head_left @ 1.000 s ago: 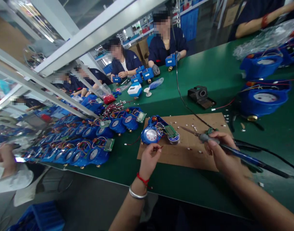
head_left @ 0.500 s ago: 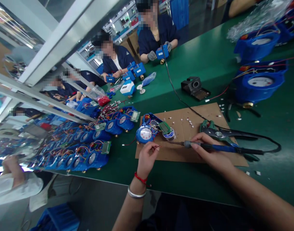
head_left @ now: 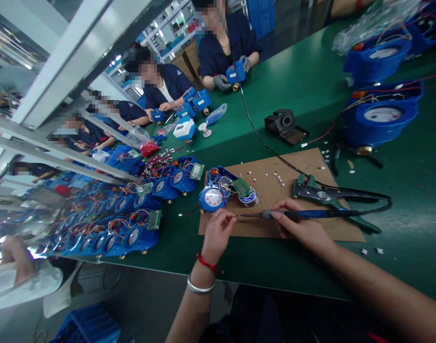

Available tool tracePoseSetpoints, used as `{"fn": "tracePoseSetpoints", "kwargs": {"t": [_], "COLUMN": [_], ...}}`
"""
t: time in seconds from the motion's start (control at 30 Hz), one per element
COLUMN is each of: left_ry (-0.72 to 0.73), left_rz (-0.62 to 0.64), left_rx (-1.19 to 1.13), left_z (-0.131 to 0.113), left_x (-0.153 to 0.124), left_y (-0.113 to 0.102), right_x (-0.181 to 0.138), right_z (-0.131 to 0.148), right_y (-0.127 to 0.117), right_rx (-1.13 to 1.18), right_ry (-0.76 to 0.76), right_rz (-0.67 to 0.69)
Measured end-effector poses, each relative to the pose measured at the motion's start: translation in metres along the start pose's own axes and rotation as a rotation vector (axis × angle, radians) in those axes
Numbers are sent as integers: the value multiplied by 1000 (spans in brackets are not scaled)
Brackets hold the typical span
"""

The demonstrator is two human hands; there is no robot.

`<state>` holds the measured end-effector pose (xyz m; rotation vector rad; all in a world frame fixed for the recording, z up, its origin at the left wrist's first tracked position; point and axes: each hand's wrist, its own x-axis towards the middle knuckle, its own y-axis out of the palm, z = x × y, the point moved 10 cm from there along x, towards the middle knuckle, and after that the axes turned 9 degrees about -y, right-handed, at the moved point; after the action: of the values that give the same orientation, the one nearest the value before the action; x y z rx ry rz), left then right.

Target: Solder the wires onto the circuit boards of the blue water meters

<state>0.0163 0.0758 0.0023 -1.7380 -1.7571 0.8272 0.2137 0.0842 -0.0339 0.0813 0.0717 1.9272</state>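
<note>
Between thumb and fingers, my left hand (head_left: 219, 233) pinches a thin wire (head_left: 235, 216) just in front of a blue water meter (head_left: 212, 197). My right hand (head_left: 298, 221) grips a soldering iron (head_left: 303, 214) by its handle, and the iron's tip points left, at the wire's end by my left fingertips. Whether tip and wire touch is too small to tell. A green circuit board (head_left: 242, 187) wired to the meter rests on a solder spool (head_left: 251, 199). Under these lies a cardboard sheet (head_left: 218, 227). Green-handled pliers (head_left: 321, 194) lie behind my right hand.
Rows of blue meters (head_left: 132, 236) fill the left side. A black iron stand (head_left: 284, 125) sits behind the cardboard, and larger-looking meters (head_left: 382, 114) stand at right. Small white connectors (head_left: 278, 178) are scattered about. Across the table (head_left: 296, 81), co-workers handle blue meters.
My right hand has moved left with the soldering iron, bringing its tip up to the wire at my left fingertips. My left hand keeps its pinch. The whole view has shifted slightly.
</note>
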Motion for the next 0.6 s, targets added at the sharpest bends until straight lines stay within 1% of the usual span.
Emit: {"fn": "tracePoseSetpoints", "kwargs": {"t": [0.13, 0.6], "left_ry": [-9, -42], "left_rz": [-8, 2], "left_rx": [-14, -23], "left_z": [1, 0], "left_x": [0, 2], "left_y": [-1, 0], "right_x": [0, 1], "right_z": [-3, -6], "right_y": [2, 4], "right_rx": [36, 57], "right_ry": [25, 17], "right_rz": [-1, 2]}}
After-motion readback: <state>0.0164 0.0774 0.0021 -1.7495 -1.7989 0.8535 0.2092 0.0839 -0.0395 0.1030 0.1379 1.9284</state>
